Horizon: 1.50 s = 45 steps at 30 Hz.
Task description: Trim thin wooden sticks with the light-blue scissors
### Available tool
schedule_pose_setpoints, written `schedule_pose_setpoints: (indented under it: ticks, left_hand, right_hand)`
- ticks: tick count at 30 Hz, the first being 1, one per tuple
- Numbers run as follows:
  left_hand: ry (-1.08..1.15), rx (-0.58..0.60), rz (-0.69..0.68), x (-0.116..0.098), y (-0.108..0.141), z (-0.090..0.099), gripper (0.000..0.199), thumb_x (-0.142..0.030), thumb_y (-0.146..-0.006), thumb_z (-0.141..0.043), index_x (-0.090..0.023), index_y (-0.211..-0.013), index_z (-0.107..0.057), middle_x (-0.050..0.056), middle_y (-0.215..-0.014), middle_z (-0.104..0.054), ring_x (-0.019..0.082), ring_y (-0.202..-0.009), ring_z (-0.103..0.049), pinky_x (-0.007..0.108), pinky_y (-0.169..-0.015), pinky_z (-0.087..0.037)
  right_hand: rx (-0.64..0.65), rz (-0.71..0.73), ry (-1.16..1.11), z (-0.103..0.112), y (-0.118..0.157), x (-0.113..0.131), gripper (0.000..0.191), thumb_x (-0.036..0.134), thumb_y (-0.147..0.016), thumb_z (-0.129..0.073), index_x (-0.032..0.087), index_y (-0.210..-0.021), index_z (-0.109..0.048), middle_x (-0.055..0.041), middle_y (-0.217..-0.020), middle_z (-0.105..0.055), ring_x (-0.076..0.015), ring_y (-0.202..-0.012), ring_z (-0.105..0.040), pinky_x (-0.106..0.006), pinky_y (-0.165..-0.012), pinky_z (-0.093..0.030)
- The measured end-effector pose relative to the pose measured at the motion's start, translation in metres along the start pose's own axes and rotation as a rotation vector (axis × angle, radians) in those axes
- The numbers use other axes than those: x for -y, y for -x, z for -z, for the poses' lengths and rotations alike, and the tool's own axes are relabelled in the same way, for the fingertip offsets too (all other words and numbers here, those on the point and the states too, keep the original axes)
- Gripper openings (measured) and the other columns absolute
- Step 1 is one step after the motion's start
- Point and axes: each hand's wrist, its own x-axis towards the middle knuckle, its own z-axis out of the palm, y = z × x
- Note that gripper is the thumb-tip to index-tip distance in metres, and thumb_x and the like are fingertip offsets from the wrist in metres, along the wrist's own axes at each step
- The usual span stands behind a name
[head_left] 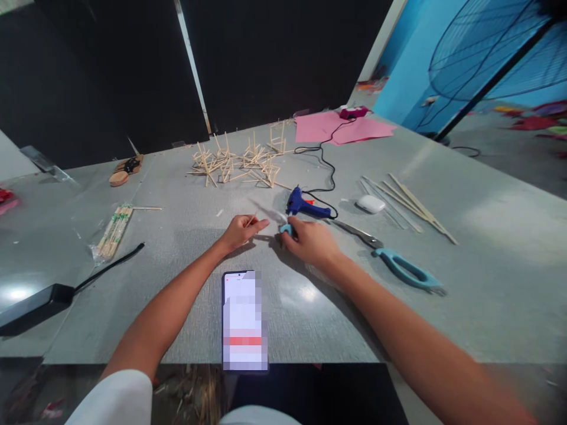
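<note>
Close to the table's middle, my left hand (241,231) pinches a short thin wooden stick (251,220) between thumb and fingers. Just to its right, my right hand (312,241) is closed round the light-blue handle of what look like scissors (286,229). Their blades point left toward my left hand and are smeared by motion. A blue glue gun (305,205) lies right behind my right hand. Larger scissors (407,270) with a light-blue handle rest to the right of that hand. A phone (245,321) with a lit screen lies at the near edge, between my forearms.
Several stick frames (239,162) stand at the back. Pink sheets (336,127) lie behind the glue gun's black cord. Loose sticks (416,206) and a white case (370,203) are at right. At left are a stick bundle (115,231) and a black adapter (39,308).
</note>
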Motion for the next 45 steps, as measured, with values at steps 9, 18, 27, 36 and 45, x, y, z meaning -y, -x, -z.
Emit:
schedule_pose_setpoints:
  ticks: [9, 18, 27, 36, 45]
  left_hand:
    - [-0.024, -0.021, 0.032, 0.0, -0.001, -0.003, 0.059, -0.066, -0.084, -0.065, -0.016, -0.057, -0.049, -0.004, -0.052, -0.037, 0.008, -0.052, -0.033, 0.027, -0.055, -0.028]
    - [-0.117, -0.077, 0.036, 0.002, -0.001, -0.002, 0.069, -0.07, -0.079, -0.069, -0.017, -0.047, -0.04, -0.005, -0.047, -0.029, 0.006, -0.049, -0.025, 0.028, -0.053, -0.021]
    - [0.026, -0.027, 0.023, 0.001, 0.0, 0.0, 0.058, -0.069, -0.075, -0.073, -0.017, -0.064, -0.05, -0.006, -0.055, -0.035, 0.007, -0.053, -0.028, 0.026, -0.054, -0.023]
    - [-0.063, -0.025, 0.006, 0.002, -0.002, -0.001, 0.058, -0.067, -0.084, -0.065, -0.015, -0.061, -0.057, -0.002, -0.055, -0.043, 0.009, -0.057, -0.037, 0.027, -0.058, -0.03]
    - [-0.11, -0.048, 0.046, 0.001, -0.001, -0.001, 0.067, -0.072, -0.085, -0.06, -0.016, -0.05, -0.049, -0.003, -0.047, -0.036, 0.008, -0.049, -0.033, 0.027, -0.056, -0.028]
  right_hand:
    - [0.028, 0.112, 0.085, -0.011, 0.003, 0.005, 0.03, 0.04, -0.098, -0.043, 0.018, -0.107, -0.061, -0.0099, -0.097, -0.077, -0.0223, -0.073, -0.067, -0.033, -0.06, -0.02]
    - [-0.13, -0.163, -0.09, -0.002, -0.005, -0.003, 0.034, 0.038, -0.098, -0.037, 0.016, -0.102, -0.062, -0.0139, -0.079, -0.072, -0.022, -0.063, -0.06, -0.032, -0.058, -0.025]
    - [-0.14, -0.079, -0.1, 0.001, -0.006, -0.02, 0.029, 0.042, -0.096, -0.042, 0.019, -0.093, -0.061, -0.0099, -0.073, -0.07, -0.0218, -0.062, -0.06, -0.031, -0.059, -0.026]
    - [0.074, 0.126, 0.112, -0.009, 0.0, 0.001, 0.032, 0.042, -0.099, -0.04, 0.019, -0.103, -0.062, -0.0116, -0.094, -0.077, -0.0236, -0.074, -0.068, -0.033, -0.06, -0.024]
    - [-0.275, -0.218, -0.173, 0.011, -0.008, -0.023, 0.035, 0.042, -0.098, -0.035, 0.019, -0.094, -0.061, -0.0104, -0.072, -0.067, -0.0211, -0.06, -0.055, -0.032, -0.059, -0.027]
